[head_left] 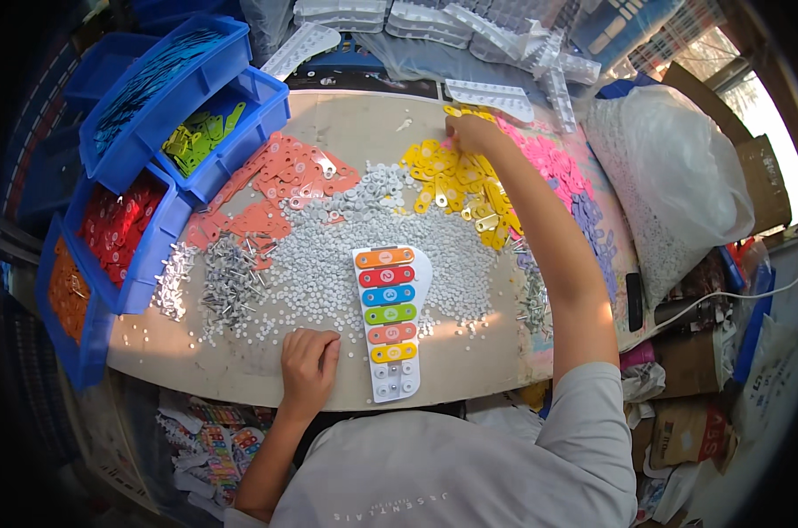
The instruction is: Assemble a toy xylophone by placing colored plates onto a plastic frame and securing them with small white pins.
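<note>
A white toy xylophone-shaped base [422,280] lies upright on the table before me, bearing a column of coloured bars: orange, red, blue, green, salmon and yellow. Below the yellow bar, its lowest part shows white round pegs. Left of that end, my left hand [309,370] rests near the table's front edge with curled fingers; whatever they may hold is hidden. My right arm stretches far forward, and my right hand [474,134] is closed at the back of the pile of yellow bars [443,165]. Its fingertips touch the yellow pieces there, but I cannot make out what lies between them.
White caps [328,260] cover the middle, beside metal pins [231,277]. Salmon bars [293,167] lie behind left, pink bars [553,167] and purple bars [590,220] at right. Blue bins [139,282] stand left. A clear bag [667,167] of white pieces stands right.
</note>
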Motion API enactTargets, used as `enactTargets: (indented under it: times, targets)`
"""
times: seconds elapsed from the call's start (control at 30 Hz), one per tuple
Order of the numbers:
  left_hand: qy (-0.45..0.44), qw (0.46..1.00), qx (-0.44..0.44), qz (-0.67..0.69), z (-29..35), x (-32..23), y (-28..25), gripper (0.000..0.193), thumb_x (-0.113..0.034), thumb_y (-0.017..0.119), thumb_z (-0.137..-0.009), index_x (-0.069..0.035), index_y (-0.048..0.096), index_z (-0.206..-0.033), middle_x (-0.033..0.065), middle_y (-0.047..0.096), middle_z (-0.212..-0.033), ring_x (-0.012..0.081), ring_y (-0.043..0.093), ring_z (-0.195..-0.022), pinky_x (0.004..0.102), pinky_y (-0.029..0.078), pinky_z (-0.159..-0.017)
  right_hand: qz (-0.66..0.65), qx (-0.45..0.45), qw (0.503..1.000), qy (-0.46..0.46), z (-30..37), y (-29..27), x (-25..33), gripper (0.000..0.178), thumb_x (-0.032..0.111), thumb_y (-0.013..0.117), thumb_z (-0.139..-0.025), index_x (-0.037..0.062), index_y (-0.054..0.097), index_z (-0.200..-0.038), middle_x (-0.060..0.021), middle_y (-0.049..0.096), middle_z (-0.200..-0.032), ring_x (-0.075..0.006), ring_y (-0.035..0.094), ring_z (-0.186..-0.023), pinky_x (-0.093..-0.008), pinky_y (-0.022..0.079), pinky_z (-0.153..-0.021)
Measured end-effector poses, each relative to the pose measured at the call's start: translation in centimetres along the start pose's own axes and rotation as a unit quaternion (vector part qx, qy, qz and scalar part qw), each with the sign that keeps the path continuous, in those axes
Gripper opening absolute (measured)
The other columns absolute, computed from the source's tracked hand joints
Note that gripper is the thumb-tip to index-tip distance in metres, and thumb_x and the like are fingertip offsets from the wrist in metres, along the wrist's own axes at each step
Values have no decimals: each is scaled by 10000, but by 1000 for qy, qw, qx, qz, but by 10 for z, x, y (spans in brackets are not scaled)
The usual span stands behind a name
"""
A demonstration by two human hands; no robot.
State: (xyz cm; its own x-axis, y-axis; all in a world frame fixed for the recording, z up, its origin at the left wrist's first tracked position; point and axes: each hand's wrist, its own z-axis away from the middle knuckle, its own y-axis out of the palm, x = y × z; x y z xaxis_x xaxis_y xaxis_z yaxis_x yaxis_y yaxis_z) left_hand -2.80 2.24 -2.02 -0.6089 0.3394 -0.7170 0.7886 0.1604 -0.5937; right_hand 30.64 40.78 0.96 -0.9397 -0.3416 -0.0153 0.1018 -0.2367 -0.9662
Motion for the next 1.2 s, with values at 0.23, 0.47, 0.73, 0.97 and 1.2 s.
enactTargets:
  times: [0.23, 0.47, 0.73, 0.97, 1.2]
  targets:
    - [-4, 1000, -8, 11, -1, 0, 0, 64, -22, 691, -863, -30, 648, -909, 109, 614, -813, 313, 580, -782, 422, 430, -755, 40, -37, 998, -36, -7, -1, 4, 250, 123, 785, -784, 88, 701, -1017, -131, 723, -1071, -332, 685, -1033, -447, 540, -848]
    - [-16, 1000, 2, 21, 0, 0, 1, 63, -22, 691, -864, -27, 649, -911, 112, 617, -808, 315, 583, -774, 420, 437, -739, -9, -14, 992, -123, -6, -5, -5, 253, 146, 809, -776, 55, 682, -976, -130, 724, -1027, -335, 686, -989, -441, 541, -814]
    - [-23, 999, 4, 28, -1, 0, 0, 55, -15, 687, -866, -22, 648, -904, 120, 618, -802, 323, 584, -767, 422, 443, -731, -65, -126, 988, -54, -6, 11, -4, 185, 162, 740, -836, 62, 674, -976, -121, 710, -989, -323, 681, -988, -447, 540, -803]
    - [-29, 999, -5, 35, -2, 1, 1, 51, -15, 687, -869, -21, 645, -896, 116, 615, -782, 325, 582, -748, 424, 444, -715, -84, -76, 992, -47, -10, 5, -14, 166, 148, 732, -843, 75, 691, -987, -135, 710, -1043, -318, 681, -992, -440, 539, -801]
    - [-38, 999, 1, 22, -1, -3, -3, 48, -16, 683, -873, -18, 645, -902, 122, 621, -792, 331, 583, -750, 421, 444, -716, -96, -44, 990, -98, -26, 15, -36, 215, 159, 771, -820, 58, 673, -982, -140, 717, -989, -346, 683, -931, -450, 524, -765]
